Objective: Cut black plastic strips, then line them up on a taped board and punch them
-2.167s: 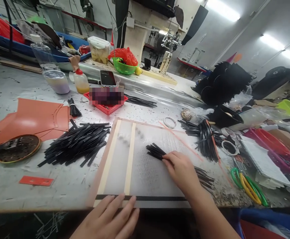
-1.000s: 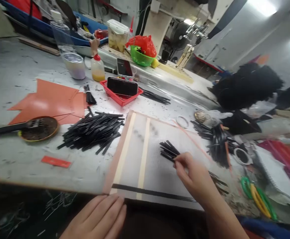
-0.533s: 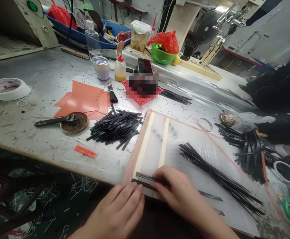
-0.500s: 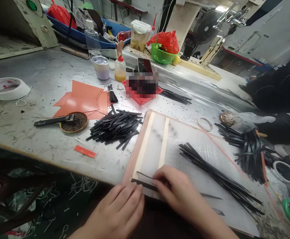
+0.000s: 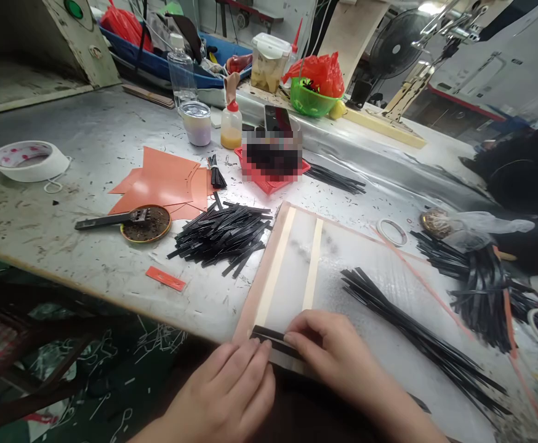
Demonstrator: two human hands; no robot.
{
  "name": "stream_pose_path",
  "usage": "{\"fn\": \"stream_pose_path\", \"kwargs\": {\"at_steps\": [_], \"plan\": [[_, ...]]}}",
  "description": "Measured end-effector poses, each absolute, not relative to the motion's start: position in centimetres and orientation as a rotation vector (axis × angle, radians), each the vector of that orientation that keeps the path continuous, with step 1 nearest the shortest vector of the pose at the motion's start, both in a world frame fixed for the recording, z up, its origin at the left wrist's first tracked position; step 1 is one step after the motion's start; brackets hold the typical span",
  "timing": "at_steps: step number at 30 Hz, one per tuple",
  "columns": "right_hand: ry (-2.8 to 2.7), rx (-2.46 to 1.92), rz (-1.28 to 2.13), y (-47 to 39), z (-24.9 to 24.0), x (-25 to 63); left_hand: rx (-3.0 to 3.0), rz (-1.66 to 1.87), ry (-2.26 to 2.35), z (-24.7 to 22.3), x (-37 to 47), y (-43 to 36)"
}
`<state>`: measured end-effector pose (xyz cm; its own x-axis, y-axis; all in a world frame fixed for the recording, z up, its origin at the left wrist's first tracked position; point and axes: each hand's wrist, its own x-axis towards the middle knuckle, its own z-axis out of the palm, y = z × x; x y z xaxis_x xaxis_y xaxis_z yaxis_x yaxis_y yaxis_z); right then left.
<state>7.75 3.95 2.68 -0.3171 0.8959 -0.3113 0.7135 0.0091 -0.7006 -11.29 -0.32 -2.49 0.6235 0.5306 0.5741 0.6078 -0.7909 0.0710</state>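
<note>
My right hand point(image 5: 327, 341) is closed in a pinch on a thin black strip point(image 5: 266, 333), which lies flat near the front edge of a board point(image 5: 331, 301) with a pale, glossy sheet on it. A second black strip point(image 5: 282, 347) lies just in front, nearly parallel. My left hand point(image 5: 232, 384) has its fingers together, tips pressed on the left end of that front strip; its thumb is hidden. Two cream tape bands point(image 5: 313, 264) run up the board. To the right of my right hand lies a bundle of long black strips point(image 5: 412, 326).
Left of the board are a heap of short black strips point(image 5: 223, 237), orange sheets point(image 5: 162, 178), a brush point(image 5: 107, 220) on a round dish point(image 5: 156, 231) and a tape roll point(image 5: 29, 161). Behind stand a red basket point(image 5: 269, 183) and a glue bottle point(image 5: 231, 129). More strips point(image 5: 481, 295) lie at right.
The strip in my right hand has come down from a raised slant to lie flat beside the front strip. My left hand stays at the board's edge. The view has shifted slightly left.
</note>
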Motion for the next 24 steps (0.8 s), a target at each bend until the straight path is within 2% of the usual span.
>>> {"fn": "stream_pose_path", "kwargs": {"at_steps": [14,24], "plan": [[-2.081,-1.682,1.184,3.9,2.7,7.7,-2.727,-0.835,-0.946,-1.8,-11.1,0.2],[-1.960,-1.894,1.210,2.9,3.6,11.8,-2.794,-0.822,-1.005,-2.2,-11.3,0.5]]}}
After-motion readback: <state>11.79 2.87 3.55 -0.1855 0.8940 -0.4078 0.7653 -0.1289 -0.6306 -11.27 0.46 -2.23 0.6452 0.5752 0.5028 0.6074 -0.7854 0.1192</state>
